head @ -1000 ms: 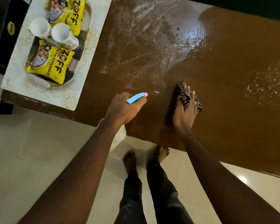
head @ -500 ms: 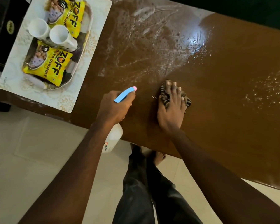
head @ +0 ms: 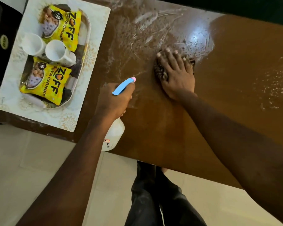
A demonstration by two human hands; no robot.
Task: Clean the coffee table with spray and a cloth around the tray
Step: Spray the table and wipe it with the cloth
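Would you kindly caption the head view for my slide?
Right hand presses a cloth on the wet table; left hand grips the spray bottle.

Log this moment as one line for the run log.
left hand: holds spray bottle | right hand: presses cloth flat on wet coffee table | tray: apart, table's left end

Left hand curled round spray bottle. Right hand flat, fingers spread, pressing cloth; thumb hard to make out.
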